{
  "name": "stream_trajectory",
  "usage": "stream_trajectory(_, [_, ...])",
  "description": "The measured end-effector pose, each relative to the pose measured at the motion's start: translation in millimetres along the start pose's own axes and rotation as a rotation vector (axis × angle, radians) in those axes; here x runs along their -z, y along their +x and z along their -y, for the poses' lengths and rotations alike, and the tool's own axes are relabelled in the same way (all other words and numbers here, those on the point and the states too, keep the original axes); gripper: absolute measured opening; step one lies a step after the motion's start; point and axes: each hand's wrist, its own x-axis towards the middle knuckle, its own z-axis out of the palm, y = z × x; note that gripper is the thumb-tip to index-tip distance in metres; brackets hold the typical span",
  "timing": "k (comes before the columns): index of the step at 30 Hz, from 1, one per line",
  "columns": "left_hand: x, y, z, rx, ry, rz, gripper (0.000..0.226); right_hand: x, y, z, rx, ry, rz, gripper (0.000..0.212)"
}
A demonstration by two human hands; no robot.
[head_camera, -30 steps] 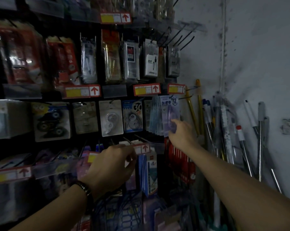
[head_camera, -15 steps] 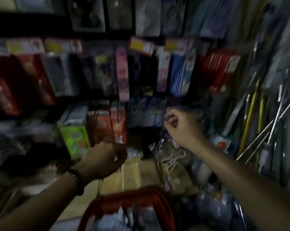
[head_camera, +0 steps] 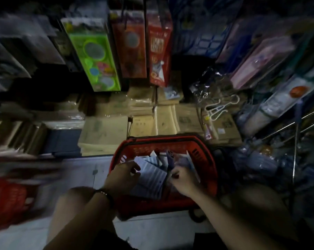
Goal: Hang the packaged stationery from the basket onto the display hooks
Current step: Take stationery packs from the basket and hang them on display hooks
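Picking step: left grip [head_camera: 123, 175] and right grip [head_camera: 183, 178] curl over packets [head_camera: 150, 179] beneath them in the basket [head_camera: 209, 170]. I cannot tell whether either holds one. Next, lift one clear.

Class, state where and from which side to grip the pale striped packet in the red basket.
Probably pinch the pale striped packet by its far edge, from above: it lies flat atop the pile, and the red basket walls off its sides.

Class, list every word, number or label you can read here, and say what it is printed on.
No text is legible.
red hanging package: gold lettering, blurred beyond reading.
red basket: white print on inner wall, too small.
brown envelopes: faint print, blurred.
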Motion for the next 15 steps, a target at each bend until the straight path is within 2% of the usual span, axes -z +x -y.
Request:
stream_trajectory(3, [-24.1, 19.0, 22.9, -0.042, 0.071, 0.188, 0.033, -47.4, 17.2, -19.8, -0.129, 0.126, 0.009, 0.039])
stream_trajectory(4, [-25.4, 24.1, 26.4, -0.051, 0.078, 0.230, 0.037, -58.2, 24.4, -23.6, -0.181, 0.202, 0.004, 0.038])
stream_trajectory(6, [-24.5, 30.8, 30.9, -0.052, 0.065, 0.263, 0.038, -77.2, 38.1, -28.4, -0.303, 0.318, -0.051, 0.017])
stream_trajectory(9, [-23.7, 35.0, 35.7, -0.031, 0.054, 0.288, 0.034, -96.8, 49.9, -28.2, -0.428, 0.352, -0.015, 0.048])
stream_trajectory(12, [-29.8, 37.7, 45.3, 0.016, 0.032, 0.345, 0.031, -112.4, 56.0, -26.5, -0.434, 0.326, 0.054, 0.072])
stream_trajectory(15, [-31.5, 39.3, 49.4, 0.036, -0.006, 0.356, 0.033, -121.3, 62.3, -25.4, -0.466, 0.259, 0.042, 0.075])
